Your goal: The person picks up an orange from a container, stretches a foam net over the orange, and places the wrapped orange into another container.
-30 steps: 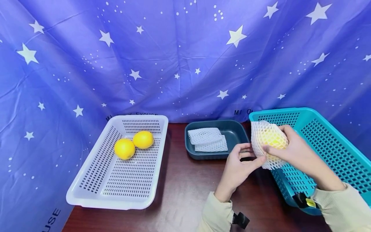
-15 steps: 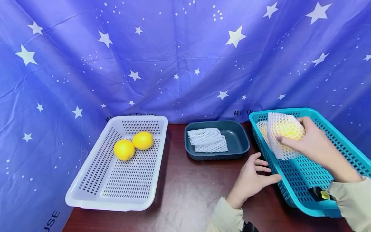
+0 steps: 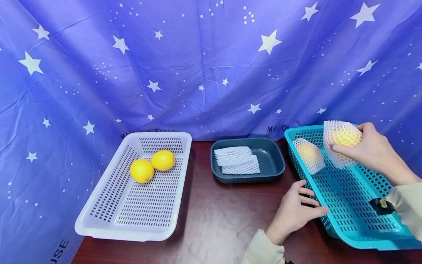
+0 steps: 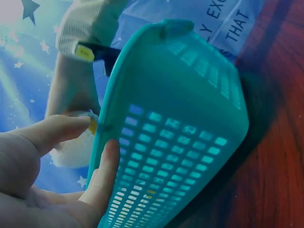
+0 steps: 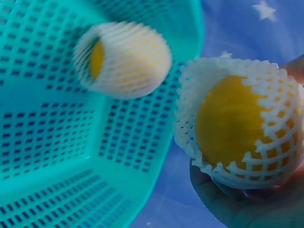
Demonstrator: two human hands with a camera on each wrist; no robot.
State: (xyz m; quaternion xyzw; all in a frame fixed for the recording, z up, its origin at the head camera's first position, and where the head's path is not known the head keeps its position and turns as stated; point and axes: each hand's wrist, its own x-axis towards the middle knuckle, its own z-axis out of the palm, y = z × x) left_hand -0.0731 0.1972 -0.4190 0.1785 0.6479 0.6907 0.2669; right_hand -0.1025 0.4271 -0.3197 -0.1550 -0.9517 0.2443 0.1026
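Observation:
My right hand (image 3: pixel 380 154) grips an orange (image 3: pixel 345 137) in a white foam net sleeve (image 5: pixel 278 137), held over the far end of the teal basket (image 3: pixel 356 243). In the right wrist view the sleeve's end gapes and bare yellow-orange peel shows inside it. A second orange in a foam net (image 3: pixel 308 155) lies in that basket's far left corner. Beside the basket's left wall is my left hand (image 3: pixel 293 212), fingers spread and loosely bent, holding nothing. The left wrist view has its fingertips right at the rim.
Two bare oranges (image 3: pixel 141 171) lie in a white perforated basket (image 3: pixel 178 198) at the left. Between the baskets, a dark shallow tray (image 3: pixel 271 161) contains flat foam net sleeves (image 3: pixel 240 164). A blue star-patterned cloth (image 3: pixel 204 73) hangs behind the brown table (image 3: pixel 211 220).
My right hand has carried the netted orange rightward and back over the teal basket, uncovering the other netted orange. My left hand has let go of the net and moved down beside the basket.

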